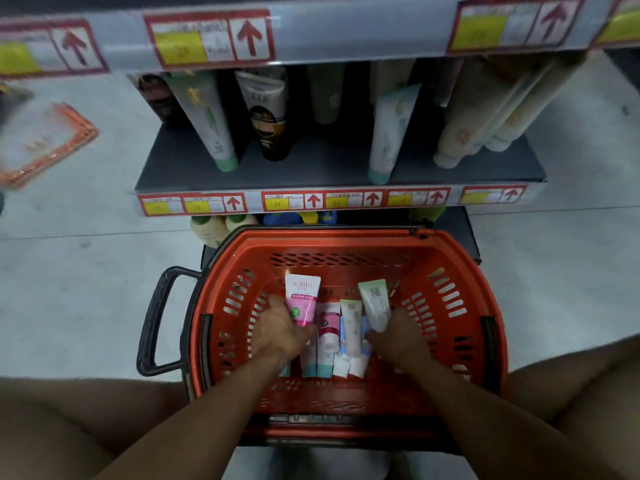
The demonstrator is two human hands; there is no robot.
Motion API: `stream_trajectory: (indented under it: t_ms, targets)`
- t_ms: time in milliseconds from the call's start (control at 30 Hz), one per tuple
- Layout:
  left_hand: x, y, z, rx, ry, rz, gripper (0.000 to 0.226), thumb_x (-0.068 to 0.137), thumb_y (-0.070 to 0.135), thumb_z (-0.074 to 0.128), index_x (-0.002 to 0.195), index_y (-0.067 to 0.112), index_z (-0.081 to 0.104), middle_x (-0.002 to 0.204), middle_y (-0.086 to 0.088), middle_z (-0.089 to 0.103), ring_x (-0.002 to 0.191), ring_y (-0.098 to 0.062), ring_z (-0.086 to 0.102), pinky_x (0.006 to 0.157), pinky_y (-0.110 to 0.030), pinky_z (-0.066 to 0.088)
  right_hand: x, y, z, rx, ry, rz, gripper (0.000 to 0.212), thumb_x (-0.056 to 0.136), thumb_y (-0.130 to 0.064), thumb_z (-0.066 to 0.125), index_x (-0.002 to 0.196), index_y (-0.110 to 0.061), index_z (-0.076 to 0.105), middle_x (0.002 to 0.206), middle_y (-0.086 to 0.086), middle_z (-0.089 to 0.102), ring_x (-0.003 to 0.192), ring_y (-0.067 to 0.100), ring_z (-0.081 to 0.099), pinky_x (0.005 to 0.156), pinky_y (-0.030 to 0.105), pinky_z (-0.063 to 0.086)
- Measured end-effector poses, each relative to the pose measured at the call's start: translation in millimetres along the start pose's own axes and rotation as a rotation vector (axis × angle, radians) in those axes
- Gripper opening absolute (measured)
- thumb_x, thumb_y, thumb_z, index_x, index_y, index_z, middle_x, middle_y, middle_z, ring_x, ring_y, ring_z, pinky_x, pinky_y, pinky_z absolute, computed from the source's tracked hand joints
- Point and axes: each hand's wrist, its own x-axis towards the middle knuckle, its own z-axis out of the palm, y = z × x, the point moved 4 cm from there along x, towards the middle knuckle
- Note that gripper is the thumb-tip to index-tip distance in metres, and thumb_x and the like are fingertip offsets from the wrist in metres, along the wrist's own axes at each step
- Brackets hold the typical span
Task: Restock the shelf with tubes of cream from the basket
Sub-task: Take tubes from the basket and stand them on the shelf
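Observation:
An orange basket (450,271) stands on the floor in front of the dark shelf (311,171). Inside it my left hand (278,332) grips a pink and white tube (302,299), its flat end pointing up. My right hand (401,336) grips a pale green tube (375,303) the same way. Between my hands several more tubes (329,336) lie on the basket floor, some partly hidden under my hands. On the shelf, tubes stand cap down, among them a white and green one (207,123), a black one (268,116) and a light blue one (389,133).
The basket's black handle (156,320) sticks out to the left. A gap on the shelf lies between the black tube and the light blue one. Price labels (311,200) line the shelf edges. Bottles (221,225) stand on the lower shelf. My knees frame the basket.

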Motion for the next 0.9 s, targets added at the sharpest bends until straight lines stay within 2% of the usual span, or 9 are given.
stream_trajectory:
  t_ms: [67,267,467,600,667,733,900]
  targets:
    - [-10.5,4.5,-10.8,-0.037,0.034,0.013,0.063,0.074,0.044,0.087,0.116,0.017,0.049,0.104,-0.003,0.070,0.094,-0.027,0.069,0.070,-0.030,0.046,-8.7,-10.0,-15.0,-0.014,-0.005,-0.023,0.069,0.076,-0.036,0.084,0.126,-0.005,0.048,0.126,0.014,0.061,0.112,0.030,0.063,0.077,0.031,0.047]
    - [-40.7,22.4,-37.6,-0.173,0.115,0.092,0.060,0.073,0.043,0.088,0.113,0.020,0.049,0.095,0.002,0.068,0.084,-0.022,0.068,0.067,-0.032,0.050,-39.2,-38.2,-54.9,0.003,0.056,-0.143,0.065,0.077,-0.033,0.083,0.122,-0.007,0.045,0.121,0.012,0.062,0.107,0.030,0.063,0.072,0.029,0.042]
    - [-73.6,47.4,-67.1,-0.230,0.248,0.221,0.063,0.070,0.047,0.089,0.114,0.026,0.049,0.094,0.007,0.070,0.081,-0.016,0.070,0.069,-0.035,0.058,-73.3,-56.9,-88.2,0.077,0.191,-0.281,0.052,0.080,-0.036,0.080,0.109,-0.019,0.040,0.098,-0.001,0.058,0.080,0.017,0.057,0.066,0.039,0.058]
    - [-93.4,65.0,-90.2,-0.265,0.317,0.320,0.063,0.070,0.047,0.090,0.116,0.027,0.051,0.098,0.007,0.069,0.084,-0.013,0.069,0.067,-0.031,0.056,-94.5,-68.3,-109.6,0.133,0.280,-0.344,0.051,0.080,-0.033,0.078,0.115,-0.020,0.043,0.113,0.004,0.066,0.091,0.021,0.065,0.064,0.035,0.059]
    - [-103.5,73.9,-102.6,-0.275,0.354,0.360,0.065,0.069,0.050,0.089,0.117,0.029,0.050,0.100,0.009,0.069,0.086,-0.012,0.069,0.072,-0.036,0.060,-104.9,-75.5,-121.6,0.158,0.306,-0.360,0.052,0.080,-0.032,0.077,0.118,-0.020,0.046,0.118,0.005,0.068,0.098,0.022,0.067,0.064,0.032,0.058]
    - [-112.9,82.0,-114.7,-0.290,0.389,0.397,0.066,0.068,0.054,0.088,0.116,0.032,0.048,0.100,0.010,0.068,0.087,-0.012,0.069,0.074,-0.040,0.062,-116.5,-84.0,-135.0,0.180,0.337,-0.393,0.052,0.078,-0.034,0.077,0.118,-0.022,0.047,0.117,0.003,0.069,0.098,0.020,0.068,0.066,0.036,0.060]
    - [-136.9,105.1,-149.7,-0.346,0.491,0.514,0.067,0.071,0.050,0.089,0.121,0.028,0.051,0.106,0.008,0.068,0.091,-0.012,0.066,0.076,-0.039,0.060,-144.3,-108.0,-171.4,0.229,0.412,-0.459,0.056,0.073,-0.042,0.072,0.120,-0.026,0.047,0.115,0.001,0.069,0.098,0.020,0.068,0.074,0.043,0.061]
